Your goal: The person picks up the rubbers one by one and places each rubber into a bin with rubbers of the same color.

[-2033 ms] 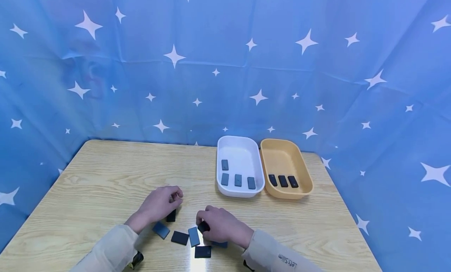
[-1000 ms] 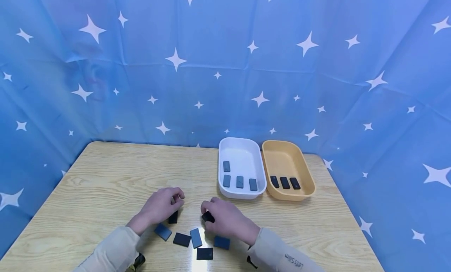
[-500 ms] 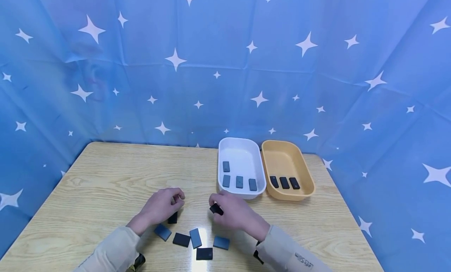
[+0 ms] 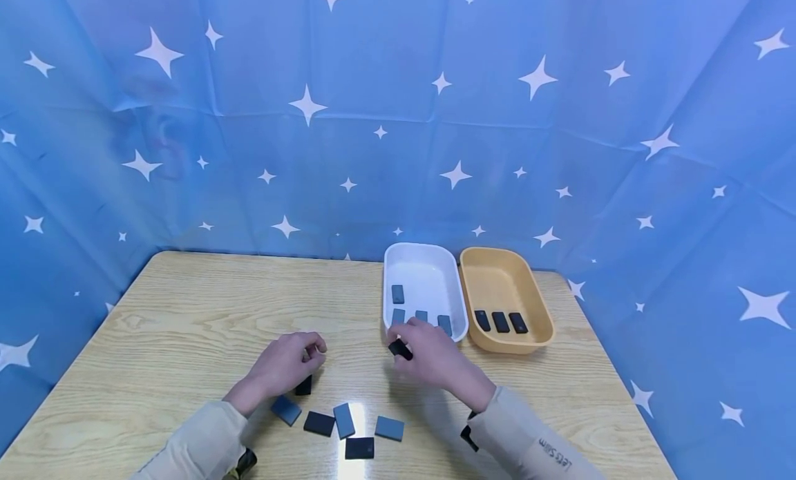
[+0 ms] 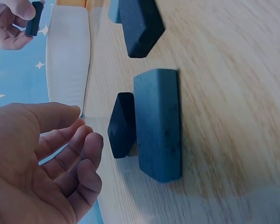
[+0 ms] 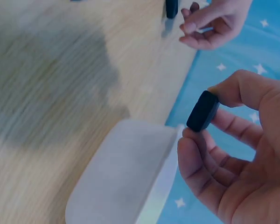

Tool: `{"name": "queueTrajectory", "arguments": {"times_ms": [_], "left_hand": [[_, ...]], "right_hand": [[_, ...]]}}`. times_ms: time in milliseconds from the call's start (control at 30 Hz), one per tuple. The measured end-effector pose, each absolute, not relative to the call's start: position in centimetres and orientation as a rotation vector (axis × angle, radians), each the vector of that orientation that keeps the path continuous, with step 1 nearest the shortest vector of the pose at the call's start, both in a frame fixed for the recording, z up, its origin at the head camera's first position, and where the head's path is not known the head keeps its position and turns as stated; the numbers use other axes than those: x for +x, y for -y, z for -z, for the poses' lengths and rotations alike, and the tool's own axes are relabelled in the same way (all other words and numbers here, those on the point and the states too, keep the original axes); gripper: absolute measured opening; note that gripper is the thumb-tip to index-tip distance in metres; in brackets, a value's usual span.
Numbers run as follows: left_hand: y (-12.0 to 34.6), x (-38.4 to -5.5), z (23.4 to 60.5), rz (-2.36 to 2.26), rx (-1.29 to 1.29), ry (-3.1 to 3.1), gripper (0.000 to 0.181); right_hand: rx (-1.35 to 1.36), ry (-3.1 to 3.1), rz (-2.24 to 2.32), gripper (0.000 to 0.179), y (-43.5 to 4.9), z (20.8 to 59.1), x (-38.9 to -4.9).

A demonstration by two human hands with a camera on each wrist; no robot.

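My right hand (image 4: pixel 432 356) pinches a small black rectangular block (image 6: pixel 203 111) between thumb and fingertips, in the air at the near end of the white tray (image 6: pixel 116 172). My left hand (image 4: pixel 286 361) hangs over the table with its fingers loosely curled and holding nothing. Close by its fingers stand a black block (image 5: pixel 122 125) and a blue-grey block (image 5: pixel 157 126), as the left wrist view shows. In front of me lie further blocks: a black one (image 4: pixel 319 423), a blue-grey one (image 4: pixel 344 420), another black one (image 4: pixel 359 448) and a blue-grey one (image 4: pixel 390 428).
The white tray holds several blue-grey blocks (image 4: pixel 398 294), partly hidden behind my right hand. Beside it on the right, an orange tray (image 4: pixel 497 276) has three black blocks (image 4: pixel 500 322) in it. A blue star-patterned curtain (image 4: pixel 373 121) borders the wooden table (image 4: pixel 236 293).
My right hand has lifted the black block and carried it forward and right to the white tray's near end, uncovering a blue-grey block on the table. The left hand stays put.
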State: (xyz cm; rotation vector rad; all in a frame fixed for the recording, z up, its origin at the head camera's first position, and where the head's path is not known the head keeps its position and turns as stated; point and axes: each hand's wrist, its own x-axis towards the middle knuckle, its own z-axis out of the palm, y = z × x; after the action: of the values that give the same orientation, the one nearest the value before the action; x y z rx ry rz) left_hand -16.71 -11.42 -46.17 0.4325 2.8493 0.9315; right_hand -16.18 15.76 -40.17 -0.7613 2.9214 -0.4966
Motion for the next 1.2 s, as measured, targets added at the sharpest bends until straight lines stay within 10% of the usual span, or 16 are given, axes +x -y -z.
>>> {"name": "queueTrajectory", "arguments": {"times_ms": [1200], "left_hand": [[11.5, -16.7, 46.5, -0.959, 0.409, -2.827, 0.006]], "right_hand": [[-0.313, -3.089, 0.423, 0.022, -23.0, 37.9, -19.6]]}}
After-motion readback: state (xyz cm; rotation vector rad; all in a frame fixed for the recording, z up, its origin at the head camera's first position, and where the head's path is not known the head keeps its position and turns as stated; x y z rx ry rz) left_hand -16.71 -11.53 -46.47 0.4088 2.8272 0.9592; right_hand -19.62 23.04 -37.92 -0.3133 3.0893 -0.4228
